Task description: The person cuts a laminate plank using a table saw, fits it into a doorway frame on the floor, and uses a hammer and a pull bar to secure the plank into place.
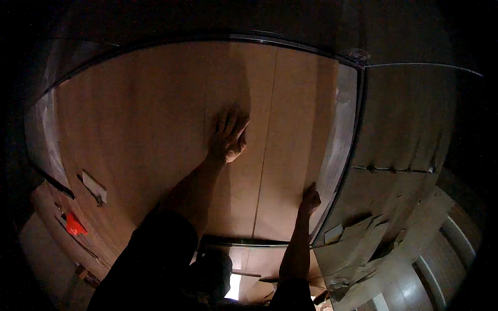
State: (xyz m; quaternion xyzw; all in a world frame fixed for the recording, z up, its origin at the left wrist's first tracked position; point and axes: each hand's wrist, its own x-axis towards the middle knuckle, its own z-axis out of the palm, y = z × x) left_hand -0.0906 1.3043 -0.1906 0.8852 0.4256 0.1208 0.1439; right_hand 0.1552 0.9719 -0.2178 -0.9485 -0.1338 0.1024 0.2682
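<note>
A large brown board-like sheet [155, 114] spreads before me, with a thin straight seam [265, 145] running through its right half. My left hand [229, 136] rests on the sheet left of that seam, fingers stretched out and apart, holding nothing. Close to the sheet's right edge, beside a pale strip [340, 129], is my right hand [310, 201]. Its fingers look curled together, and darkness hides whatever they may hold. A dark narrow frame [359, 119] borders the sheet.
A small pale offcut [95, 186] lies at the sheet's left. Farther left is a bright red item [76, 224]. Torn cardboard-like pieces [358, 228] lie at the right, near pale slats [430, 285]. Much of the surroundings is too dark to make out.
</note>
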